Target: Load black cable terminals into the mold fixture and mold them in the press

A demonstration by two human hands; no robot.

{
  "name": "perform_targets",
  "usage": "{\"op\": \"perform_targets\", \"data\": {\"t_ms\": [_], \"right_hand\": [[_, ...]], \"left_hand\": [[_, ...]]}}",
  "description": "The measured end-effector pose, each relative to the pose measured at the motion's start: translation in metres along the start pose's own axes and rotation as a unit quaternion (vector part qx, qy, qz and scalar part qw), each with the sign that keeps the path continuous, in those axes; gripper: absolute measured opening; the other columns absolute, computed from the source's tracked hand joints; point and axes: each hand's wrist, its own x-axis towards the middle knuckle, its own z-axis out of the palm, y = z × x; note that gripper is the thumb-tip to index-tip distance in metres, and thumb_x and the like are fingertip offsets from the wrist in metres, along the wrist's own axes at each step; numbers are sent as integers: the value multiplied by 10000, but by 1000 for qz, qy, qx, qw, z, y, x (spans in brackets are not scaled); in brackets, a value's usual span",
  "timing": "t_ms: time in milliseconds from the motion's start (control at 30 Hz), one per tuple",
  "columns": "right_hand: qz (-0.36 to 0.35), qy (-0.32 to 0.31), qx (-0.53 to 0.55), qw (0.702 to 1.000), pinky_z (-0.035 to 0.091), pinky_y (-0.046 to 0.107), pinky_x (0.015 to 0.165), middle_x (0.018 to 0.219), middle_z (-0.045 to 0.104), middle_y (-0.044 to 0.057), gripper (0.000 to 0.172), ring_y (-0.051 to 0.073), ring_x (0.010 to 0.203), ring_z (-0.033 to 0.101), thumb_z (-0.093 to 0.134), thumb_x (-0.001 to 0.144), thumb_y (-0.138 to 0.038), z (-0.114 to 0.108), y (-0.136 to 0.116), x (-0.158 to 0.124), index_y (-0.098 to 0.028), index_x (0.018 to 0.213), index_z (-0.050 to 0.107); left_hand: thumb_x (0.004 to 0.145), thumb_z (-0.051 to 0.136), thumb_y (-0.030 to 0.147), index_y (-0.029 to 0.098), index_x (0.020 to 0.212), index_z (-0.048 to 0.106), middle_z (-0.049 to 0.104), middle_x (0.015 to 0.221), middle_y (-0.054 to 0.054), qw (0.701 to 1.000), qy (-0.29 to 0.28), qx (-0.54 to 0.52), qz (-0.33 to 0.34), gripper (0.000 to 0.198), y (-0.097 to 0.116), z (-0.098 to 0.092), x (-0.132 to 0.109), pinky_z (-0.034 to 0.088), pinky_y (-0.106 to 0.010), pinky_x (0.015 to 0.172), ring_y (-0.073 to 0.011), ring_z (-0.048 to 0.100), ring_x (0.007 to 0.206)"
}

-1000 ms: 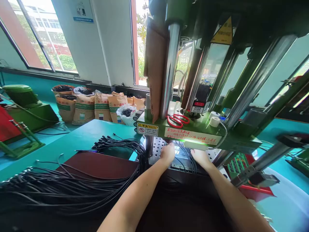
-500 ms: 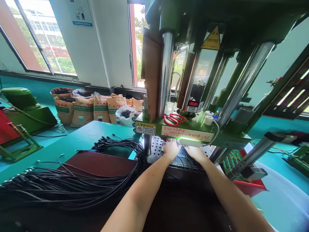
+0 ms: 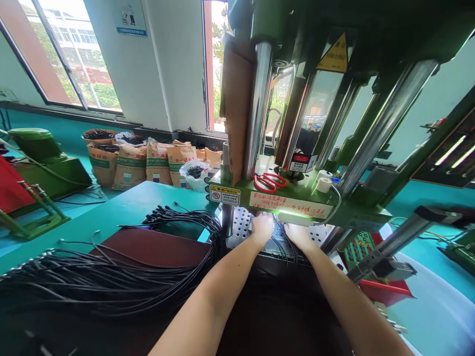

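Both arms reach under the front plate of a green press (image 3: 237, 190). My left hand (image 3: 262, 227) is over the metal bed (image 3: 239, 225), its fingers curled away from me and mostly hidden. To its right, my right hand (image 3: 298, 235) lies beneath the lit lamp (image 3: 296, 219), fingertips out of sight. Several black cables (image 3: 285, 249) run from between the hands toward me over the bed's front edge. Whether either hand grips a cable is hidden.
A large bundle of black cables (image 3: 111, 279) lies on the left over a dark red board (image 3: 148, 247). Red-handled scissors (image 3: 270, 183) rest on the press. Steel columns (image 3: 260, 109) rise around the work area. A red bin (image 3: 386, 289) stands right; filled sacks (image 3: 131, 163) line the wall.
My left hand has turned, so its thumb, earlier pointing right, no longer shows. My right hand stays near the same spot. The camera view has shifted slightly.
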Motion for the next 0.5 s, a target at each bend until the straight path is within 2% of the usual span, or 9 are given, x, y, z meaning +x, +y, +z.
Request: {"op": "perform_targets", "data": {"t_ms": [67, 233, 367, 500], "right_hand": [[-13, 3, -1, 1000, 415, 422, 880, 1101, 579, 74, 208, 195, 985, 548, 499, 886, -266, -6, 0, 2, -144, 1031, 584], [-43, -2, -9, 999, 402, 410, 888, 1101, 580, 70, 187, 187, 978, 545, 482, 887, -218, -12, -4, 1, -161, 1031, 587], [-63, -17, -11, 998, 402, 407, 890, 1101, 579, 87, 191, 200, 986, 541, 551, 830, -168, -6, -10, -1, -140, 1014, 595], [-59, -17, -14, 998, 430, 397, 860, 1095, 577, 80, 170, 189, 966, 551, 512, 864, -173, 2, -17, 1, -139, 1014, 584]], "left_hand": [[831, 356, 103, 111, 1004, 603, 609, 965, -150, 1000, 10, -9, 1, 301, 6, -3, -2, 439, -362, 766, -247, 557, 940], [825, 456, 311, 123, 1054, 600, 587, 1045, -160, 997, 37, -51, 43, 330, 19, -1, -10, 346, -418, 904, -296, 447, 1084], [792, 473, 204, 89, 1024, 617, 600, 999, -180, 994, 24, -96, 50, 296, 13, 6, -7, 295, -427, 943, -301, 429, 1088], [810, 424, 153, 126, 1005, 627, 592, 1028, -161, 985, 4, -171, 29, 283, 6, 12, 0, 261, -398, 977, -280, 409, 1116]]}}
